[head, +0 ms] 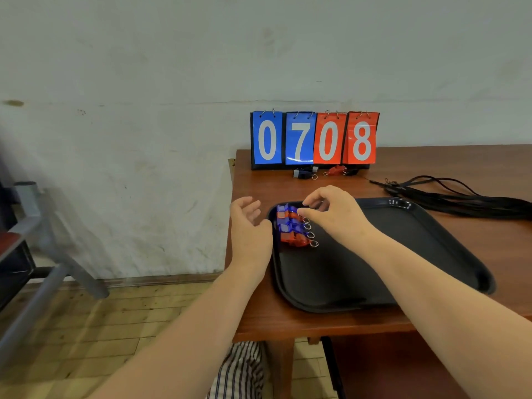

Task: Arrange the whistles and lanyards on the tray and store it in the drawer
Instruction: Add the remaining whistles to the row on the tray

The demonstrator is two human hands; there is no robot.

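The black tray (374,283) lies nearest on the wooden table (503,240), mostly bare. At its ten o'clock corner a row of whistles (293,234) alternates blue and red; four key rings show, so I count four, perhaps a fifth under the fingers. The left hand (247,226) hovers at the nine o'clock rim, fingers loosely spread, holding nothing. The right hand (331,214) has its fingertips bunched on the far whistle (288,209), apparently pinching it. They look light, hard and slightly slick, best pinched across the body. Farther, at twelve o'clock, two or three loose whistles (335,169) lie below the scoreboard (313,139). At two o'clock sits one limp bundle of black lanyards (460,201), best gathered mid-bundle.
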